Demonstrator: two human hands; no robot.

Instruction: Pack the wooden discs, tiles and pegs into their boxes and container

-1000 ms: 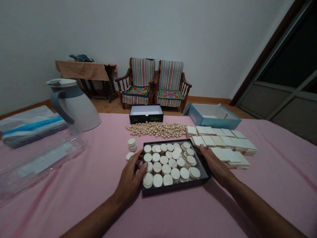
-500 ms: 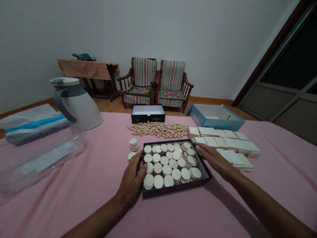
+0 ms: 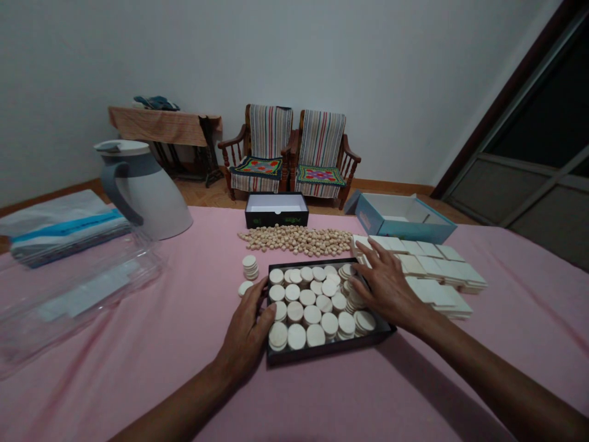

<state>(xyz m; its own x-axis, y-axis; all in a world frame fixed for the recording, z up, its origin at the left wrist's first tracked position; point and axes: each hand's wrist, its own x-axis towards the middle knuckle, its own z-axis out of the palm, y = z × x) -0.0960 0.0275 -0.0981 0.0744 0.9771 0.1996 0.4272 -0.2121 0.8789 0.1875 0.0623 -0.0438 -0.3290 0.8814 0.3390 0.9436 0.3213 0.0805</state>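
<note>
Left hand [image 3: 243,334] and right hand [image 3: 389,288] at a black tray [image 3: 331,347] of wooden discs [image 3: 304,301], stacks liable to spill

Left fingers curved against the tray's left wall, resting without a pinch; right fingers spread wide across the far right corner, on the rim beside a leaning disc stack [image 3: 352,294], nothing pinched. Tray flat on a pink sheet [image 3: 138,350], with a short disc stack [image 3: 250,267] and a loose disc [image 3: 245,288] just left, square wooden tiles [image 3: 437,276] right, wooden pellets [image 3: 294,239] beyond. Main risks: pressure from spread fingers toppling the leaning stack, a careless wrist scattering tiles, an uneven lift tipping discs over the low rim.
</note>
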